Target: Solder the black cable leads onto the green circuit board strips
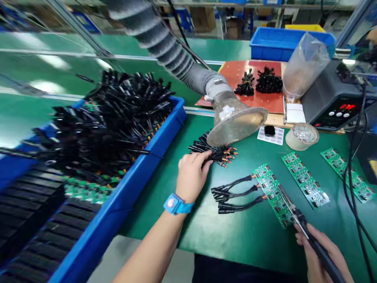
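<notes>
My left hand [192,173], with a blue wrist strap [176,205], reaches onto a loose bundle of black cables with coloured wire ends [212,151]; its fingers curl over the cables. My right hand [319,253] is closed round the black handle of a soldering iron [297,215], whose tip rests over a green circuit board [272,194]. Three black cables [235,193] are joined to that board's left edge.
A grey fume hose with a clear funnel [235,120] hangs over the cables. A blue bin heaped with cabled boards [106,118] stands left. More boards [304,179] [347,173], a solder tin [302,135], a soldering station [332,100], a plastic bag [304,63].
</notes>
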